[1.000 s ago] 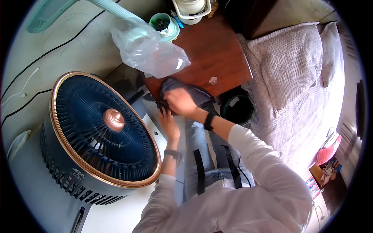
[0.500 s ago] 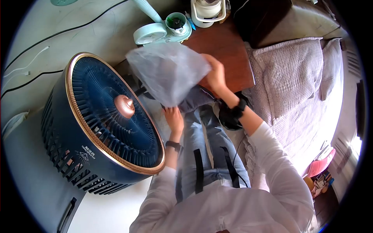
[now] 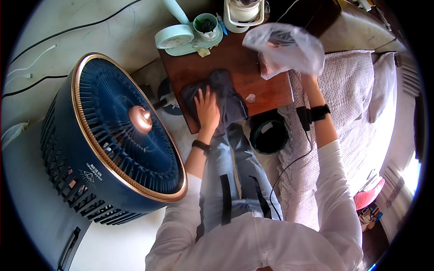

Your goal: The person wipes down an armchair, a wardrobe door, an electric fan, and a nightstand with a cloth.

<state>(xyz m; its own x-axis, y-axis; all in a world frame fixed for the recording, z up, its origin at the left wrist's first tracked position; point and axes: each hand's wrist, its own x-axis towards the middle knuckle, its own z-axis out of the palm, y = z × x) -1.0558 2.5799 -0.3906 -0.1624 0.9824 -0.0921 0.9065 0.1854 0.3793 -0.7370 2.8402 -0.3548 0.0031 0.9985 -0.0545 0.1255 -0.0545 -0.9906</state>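
My left hand lies flat with fingers spread on a folded dark grey cloth item, which rests at the front left of a reddish-brown wooden table. On the right, over the table's far right corner and the edge of the bed, my right hand holds up a clear plastic bag. The bag hangs crumpled and somewhat blurred, covering most of that hand's fingers. A small pale round spot or item shows on the tabletop between the cloth and the bag.
A large blue fan with a copper rim stands close on my left. A mint-green lamp base and a white lantern-like appliance occupy the table's back. A dark bin sits below the table beside the quilted bed.
The plastic bag has gone from above the dark cloth to the right, carried by my right hand. My left hand has moved up onto the cloth, which is now uncovered.
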